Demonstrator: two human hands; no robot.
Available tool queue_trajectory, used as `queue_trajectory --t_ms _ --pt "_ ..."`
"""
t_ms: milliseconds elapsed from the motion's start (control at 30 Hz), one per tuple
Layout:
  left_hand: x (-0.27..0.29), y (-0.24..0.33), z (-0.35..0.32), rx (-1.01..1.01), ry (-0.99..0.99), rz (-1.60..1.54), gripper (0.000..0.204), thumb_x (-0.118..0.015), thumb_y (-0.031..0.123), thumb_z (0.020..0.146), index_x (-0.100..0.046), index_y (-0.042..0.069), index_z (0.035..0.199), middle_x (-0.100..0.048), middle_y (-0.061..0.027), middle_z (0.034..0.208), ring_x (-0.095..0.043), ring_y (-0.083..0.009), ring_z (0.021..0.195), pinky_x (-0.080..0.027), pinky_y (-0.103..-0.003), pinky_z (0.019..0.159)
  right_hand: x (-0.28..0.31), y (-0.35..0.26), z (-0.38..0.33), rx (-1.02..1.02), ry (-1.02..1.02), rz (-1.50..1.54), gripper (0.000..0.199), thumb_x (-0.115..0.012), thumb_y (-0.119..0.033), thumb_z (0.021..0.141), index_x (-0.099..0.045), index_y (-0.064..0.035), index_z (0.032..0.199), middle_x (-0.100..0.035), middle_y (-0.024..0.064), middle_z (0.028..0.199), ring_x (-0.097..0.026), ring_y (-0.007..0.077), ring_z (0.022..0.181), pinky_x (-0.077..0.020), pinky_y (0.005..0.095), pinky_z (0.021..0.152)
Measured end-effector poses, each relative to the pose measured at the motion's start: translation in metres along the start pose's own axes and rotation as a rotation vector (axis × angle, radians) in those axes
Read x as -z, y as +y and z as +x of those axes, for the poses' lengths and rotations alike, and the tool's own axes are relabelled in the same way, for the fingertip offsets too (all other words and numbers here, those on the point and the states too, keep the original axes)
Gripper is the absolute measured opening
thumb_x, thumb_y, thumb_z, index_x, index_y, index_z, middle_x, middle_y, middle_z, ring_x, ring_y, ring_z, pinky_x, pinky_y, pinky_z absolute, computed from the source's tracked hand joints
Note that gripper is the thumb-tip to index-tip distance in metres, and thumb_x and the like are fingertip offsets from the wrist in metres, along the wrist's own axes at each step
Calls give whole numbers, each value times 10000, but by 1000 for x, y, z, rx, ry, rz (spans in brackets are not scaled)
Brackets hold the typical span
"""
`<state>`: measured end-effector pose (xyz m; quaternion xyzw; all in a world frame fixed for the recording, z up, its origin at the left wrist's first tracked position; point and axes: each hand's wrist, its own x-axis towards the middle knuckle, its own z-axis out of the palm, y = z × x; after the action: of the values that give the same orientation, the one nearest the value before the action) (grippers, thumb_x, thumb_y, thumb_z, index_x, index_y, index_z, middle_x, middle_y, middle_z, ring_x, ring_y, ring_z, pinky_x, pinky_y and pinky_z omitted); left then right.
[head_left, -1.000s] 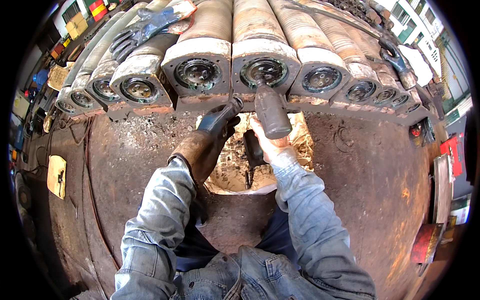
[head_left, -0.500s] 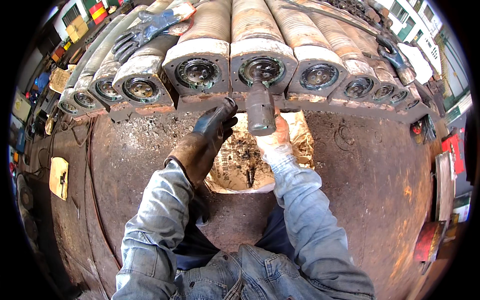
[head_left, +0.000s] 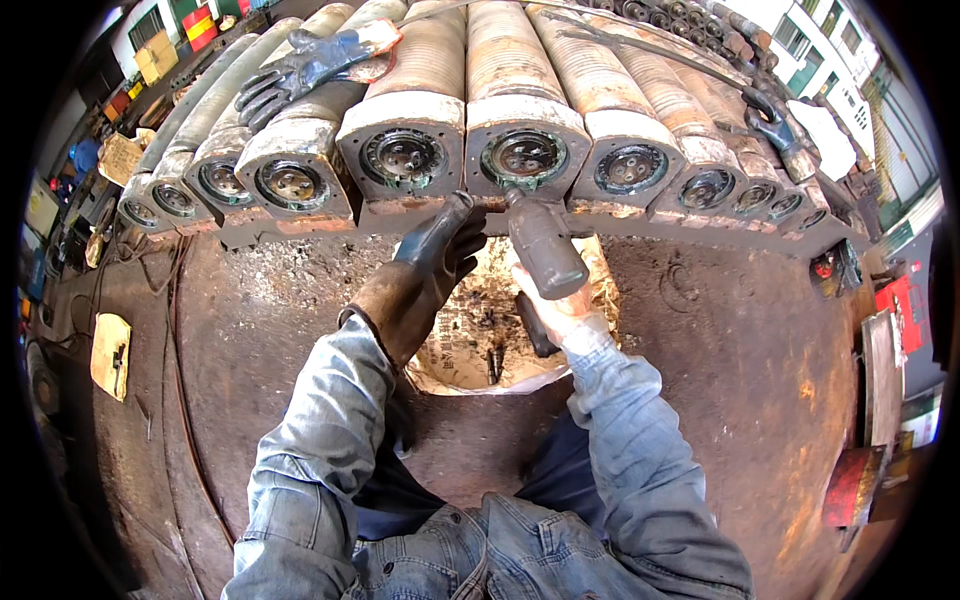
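head view: the dark power tool (head_left: 545,250), gripped by the bare right hand (head_left: 563,310), has dropped to the lower edge of the middle cylinder's round end (head_left: 524,153), baring its face; the half-curled, gloved left hand (head_left: 425,265) is near, whether holding anything cannot be told; stained paper (head_left: 455,325) lies below, a spare glove (head_left: 315,65) lies across the row, and the tool hides most right fingers

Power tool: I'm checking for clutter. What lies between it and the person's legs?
In the head view: the right hand holding the tool, stained paper with dark bits, then floor before the legs.
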<state>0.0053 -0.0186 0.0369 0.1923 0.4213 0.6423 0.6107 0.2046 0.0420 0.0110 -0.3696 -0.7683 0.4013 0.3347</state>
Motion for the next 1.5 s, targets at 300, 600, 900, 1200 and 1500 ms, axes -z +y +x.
queue_trajectory --t_ms 300,600,900,1200,1500 --pt "-42 7 -7 56 -31 -201 376 -615 329 955 -575 57 1211 -650 -156 1160 -636 -257 1069 -524 -460 942 23 -12 -13 517 -220 -283 669 -711 -209 864 -412 -83 1450 -437 141 1476 -408 304 1377 -349 376 1149" --pt "-43 12 -17 -58 25 -261 273 -596 262 968 -605 57 1148 -671 -114 1124 -635 -250 1041 -501 -422 929 16 27 -20 -71 -143 646 439 -756 -106 844 -557 -48 1232 -631 61 1014 -592 153 813 -501 304 674" --pt "3 -9 19 63 323 255 506 -783 376 829 -616 117 1231 -682 3 1064 -609 -176 1006 -416 -348 787 11 3 13 -245 101 534 306 -801 -209 821 -658 -53 1042 -666 20 885 -569 89 663 -475 259 566" --pt "30 -20 40 48 264 190 585 -800 415 806 -583 119 1262 -667 13 1034 -623 -151 936 -401 -328 725 -11 5 31 -269 188 735 290 -767 -151 845 -635 -50 1082 -635 11 850 -554 91 640 -454 251 539" --pt "17 -12 17 45 210 186 588 -780 417 830 -558 117 1284 -644 13 1124 -576 -170 1055 -395 -355 865 -4 42 45 -199 7 1529 217 -532 -100 985 -607 -57 1184 -673 83 1060 -660 183 892 -564 335 773"
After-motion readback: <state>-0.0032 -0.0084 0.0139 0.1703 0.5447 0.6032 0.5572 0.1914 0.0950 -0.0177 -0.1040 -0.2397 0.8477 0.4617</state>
